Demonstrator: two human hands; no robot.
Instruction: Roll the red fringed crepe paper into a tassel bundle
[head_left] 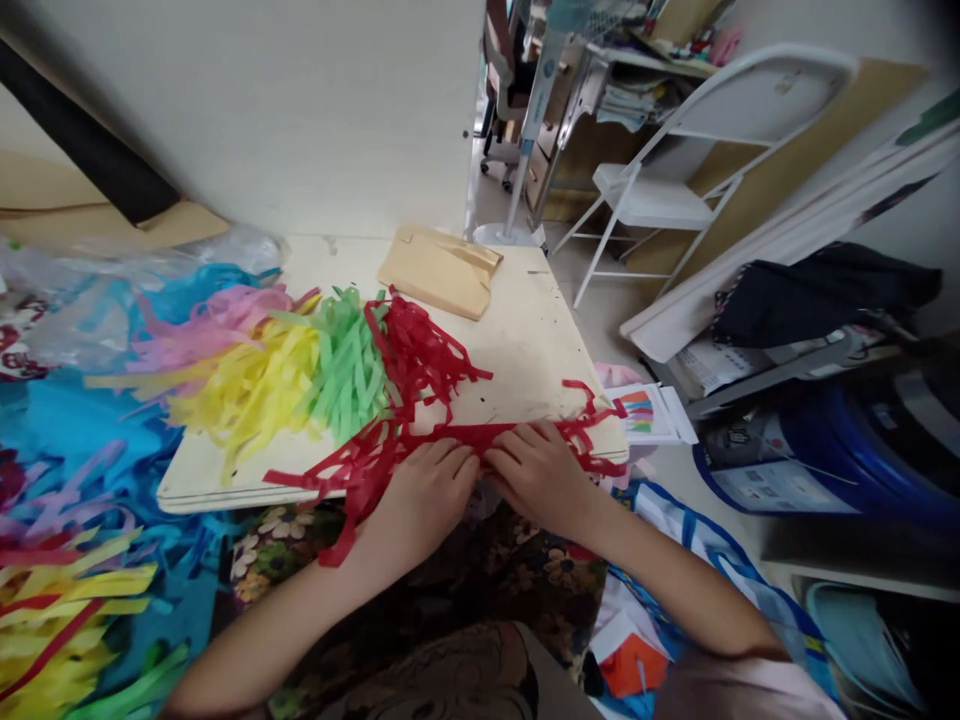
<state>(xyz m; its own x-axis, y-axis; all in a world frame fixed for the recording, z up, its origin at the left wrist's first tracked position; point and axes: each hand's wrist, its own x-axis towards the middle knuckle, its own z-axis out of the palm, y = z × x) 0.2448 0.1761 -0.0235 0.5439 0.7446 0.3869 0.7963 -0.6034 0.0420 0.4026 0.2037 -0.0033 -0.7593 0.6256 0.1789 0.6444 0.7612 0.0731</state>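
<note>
At the near edge of the pale table (517, 350), both hands are closed on a red fringed paper strip (360, 465) stretched sideways between and beyond them. My left hand (431, 490) grips its middle part, fingers curled. Close beside it, my right hand (536, 470) pinches the same paper, its fingertips hidden. Loose red fringes spread out on either side. Just behind lies a bunch of red fringed paper (424, 345), next to green (349, 365), yellow (262, 370) and pink (217, 325) bunches.
A brown paper envelope (439, 270) lies at the table's back. More coloured fringes (67, 600) and blue paper (75, 420) heap up at the left. To the right stand a white folding chair (660, 190) and a blue drum-shaped container (817, 450). A printed card (649, 412) is by the table's right edge.
</note>
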